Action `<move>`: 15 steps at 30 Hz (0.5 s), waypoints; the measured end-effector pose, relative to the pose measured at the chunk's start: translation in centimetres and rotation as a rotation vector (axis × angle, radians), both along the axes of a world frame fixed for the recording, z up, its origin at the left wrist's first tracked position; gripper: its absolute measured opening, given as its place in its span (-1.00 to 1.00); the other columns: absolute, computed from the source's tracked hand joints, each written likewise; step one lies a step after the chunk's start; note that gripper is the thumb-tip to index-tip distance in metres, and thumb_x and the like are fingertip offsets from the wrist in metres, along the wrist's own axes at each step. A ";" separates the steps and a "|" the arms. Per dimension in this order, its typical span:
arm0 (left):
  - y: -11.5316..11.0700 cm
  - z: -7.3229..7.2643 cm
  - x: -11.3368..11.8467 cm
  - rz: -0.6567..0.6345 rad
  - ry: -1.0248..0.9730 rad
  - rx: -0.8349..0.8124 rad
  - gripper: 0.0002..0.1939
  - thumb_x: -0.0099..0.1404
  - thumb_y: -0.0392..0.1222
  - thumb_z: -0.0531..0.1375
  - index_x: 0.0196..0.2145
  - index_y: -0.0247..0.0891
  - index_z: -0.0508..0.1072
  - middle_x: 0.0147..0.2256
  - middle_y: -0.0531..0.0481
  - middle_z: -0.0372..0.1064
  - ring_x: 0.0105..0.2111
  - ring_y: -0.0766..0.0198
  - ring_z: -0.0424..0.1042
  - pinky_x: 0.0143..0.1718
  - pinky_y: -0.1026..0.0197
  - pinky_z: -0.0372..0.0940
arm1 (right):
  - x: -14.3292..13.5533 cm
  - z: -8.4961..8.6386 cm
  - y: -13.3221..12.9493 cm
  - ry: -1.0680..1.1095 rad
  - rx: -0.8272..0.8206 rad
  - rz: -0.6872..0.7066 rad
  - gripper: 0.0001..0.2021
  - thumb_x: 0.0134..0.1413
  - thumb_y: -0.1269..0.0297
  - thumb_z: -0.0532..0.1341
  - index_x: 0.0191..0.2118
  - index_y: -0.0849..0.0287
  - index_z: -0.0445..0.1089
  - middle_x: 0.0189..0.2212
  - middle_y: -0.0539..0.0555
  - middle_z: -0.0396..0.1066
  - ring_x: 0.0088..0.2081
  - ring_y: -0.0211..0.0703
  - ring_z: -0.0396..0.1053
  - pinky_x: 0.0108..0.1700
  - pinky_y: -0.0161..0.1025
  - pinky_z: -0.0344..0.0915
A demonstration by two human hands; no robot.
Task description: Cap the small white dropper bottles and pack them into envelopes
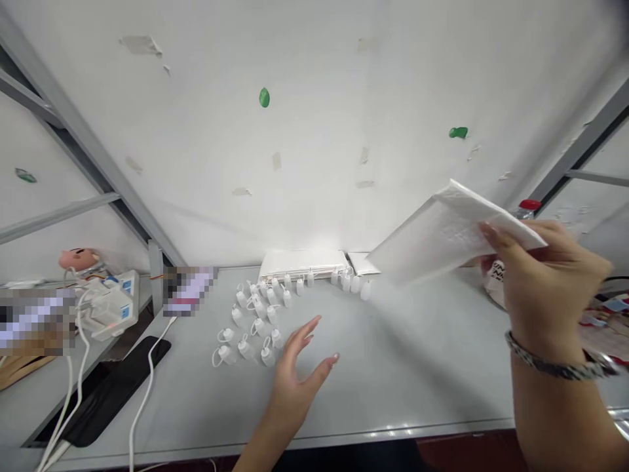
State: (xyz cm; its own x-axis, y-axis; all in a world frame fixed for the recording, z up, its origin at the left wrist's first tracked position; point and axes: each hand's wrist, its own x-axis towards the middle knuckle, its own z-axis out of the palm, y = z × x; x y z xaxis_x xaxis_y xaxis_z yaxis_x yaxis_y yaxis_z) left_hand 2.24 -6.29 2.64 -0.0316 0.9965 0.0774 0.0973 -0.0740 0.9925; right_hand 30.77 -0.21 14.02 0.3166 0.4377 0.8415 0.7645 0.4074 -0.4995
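My right hand (545, 282) is raised at the right, pinching the edge of a flat, white, partly see-through packet (437, 229); whether it is a bag or a folded sheet I cannot tell. The packet tilts down to the left above the table (393, 387). My left hand (295, 373) is low over the table, thumb and fingers spread, holding nothing. Just left of it stand several small translucent squeeze bottles (259, 309) with looped cap straps. More little bottles (354, 283) are grouped farther back. Behind them lies a stack of white flat packets (302, 263) against the wall.
At the left, a black phone (118, 393) and white cables (147, 387) lie along the table. A pixelated device (189, 293) leans by the frame post. A white power strip (115, 305) is beyond it. A red-capped bottle (529, 206) stands behind my right hand.
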 end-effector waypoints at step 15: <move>-1.2 -0.3 -1.3 -0.029 0.036 -0.025 -0.73 0.14 -0.06 0.18 -0.21 -0.15 0.51 -0.11 -0.08 0.45 -0.04 0.11 0.36 0.03 0.07 0.25 | -3.4 -15.5 14.2 -0.813 -0.656 0.145 -0.73 0.19 0.25 0.14 -0.02 0.21 0.29 -0.07 0.12 0.34 -0.15 -0.12 0.38 -0.16 -0.08 0.37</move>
State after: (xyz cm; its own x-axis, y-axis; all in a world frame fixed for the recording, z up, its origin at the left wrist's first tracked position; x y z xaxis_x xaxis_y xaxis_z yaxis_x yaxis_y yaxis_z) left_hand 0.94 -7.45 2.33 -0.0006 0.9986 0.0533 0.1309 -0.0528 0.9900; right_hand 27.34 13.99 -1.52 -0.3287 0.8725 0.3616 0.9338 0.3575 -0.0137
